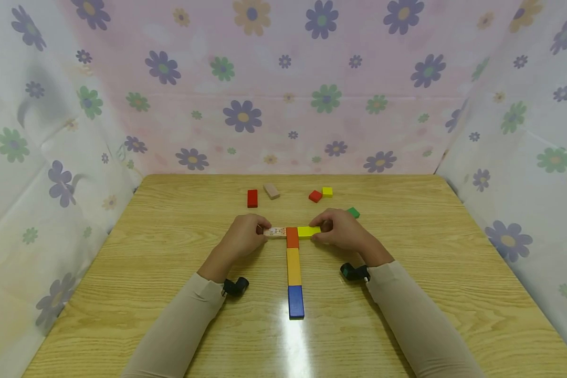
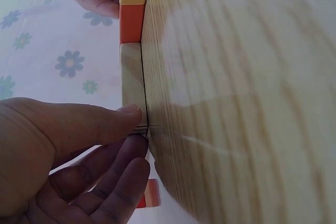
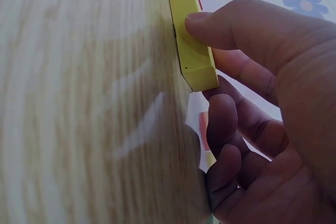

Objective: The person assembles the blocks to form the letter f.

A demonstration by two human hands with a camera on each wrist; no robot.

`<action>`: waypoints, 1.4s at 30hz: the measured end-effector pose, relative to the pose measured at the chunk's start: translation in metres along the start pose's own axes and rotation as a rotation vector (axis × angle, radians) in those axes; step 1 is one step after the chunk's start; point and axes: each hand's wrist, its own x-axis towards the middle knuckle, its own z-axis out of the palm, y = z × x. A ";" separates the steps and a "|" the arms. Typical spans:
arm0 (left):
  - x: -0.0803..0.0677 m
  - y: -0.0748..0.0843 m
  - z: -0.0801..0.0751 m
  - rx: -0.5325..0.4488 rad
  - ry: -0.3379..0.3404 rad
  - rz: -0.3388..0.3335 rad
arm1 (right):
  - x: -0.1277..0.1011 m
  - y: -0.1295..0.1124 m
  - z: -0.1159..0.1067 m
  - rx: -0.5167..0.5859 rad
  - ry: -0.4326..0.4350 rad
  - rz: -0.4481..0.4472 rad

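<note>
In the head view, blocks lie flat on the table in a T shape. Its stem is a blue block (image 1: 295, 303), an orange-yellow block (image 1: 294, 266) and a red-orange block (image 1: 292, 238). My left hand (image 1: 242, 234) pinches the outer end of a pale wooden block with printed marks (image 1: 277, 232), which butts against the red-orange one from the left. On the other side, my right hand (image 1: 344, 231) holds a yellow block (image 3: 188, 40) between thumb and fingers, its inner end against the red-orange block. The left wrist view shows the thumb on the pale block's near side (image 2: 133, 77).
Behind the hands lie a red block (image 1: 252, 199), a plain wooden block (image 1: 271, 191), a small red block (image 1: 315, 196) and a small yellow block (image 1: 327, 192). A green block (image 1: 353, 212) is partly hidden behind the right hand. Flowered cloth (image 1: 293, 121) encloses the table's back and sides.
</note>
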 end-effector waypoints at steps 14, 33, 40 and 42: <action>0.002 -0.001 0.001 0.006 -0.003 0.006 | 0.001 0.004 0.001 -0.013 0.008 -0.009; 0.002 -0.001 0.000 -0.012 -0.004 0.013 | 0.001 0.004 0.000 0.003 -0.006 -0.007; 0.001 0.001 -0.002 -0.006 -0.007 0.007 | 0.002 0.005 0.001 -0.001 -0.002 -0.010; 0.001 0.001 -0.002 0.000 -0.005 0.004 | 0.002 0.005 0.001 -0.003 -0.003 -0.012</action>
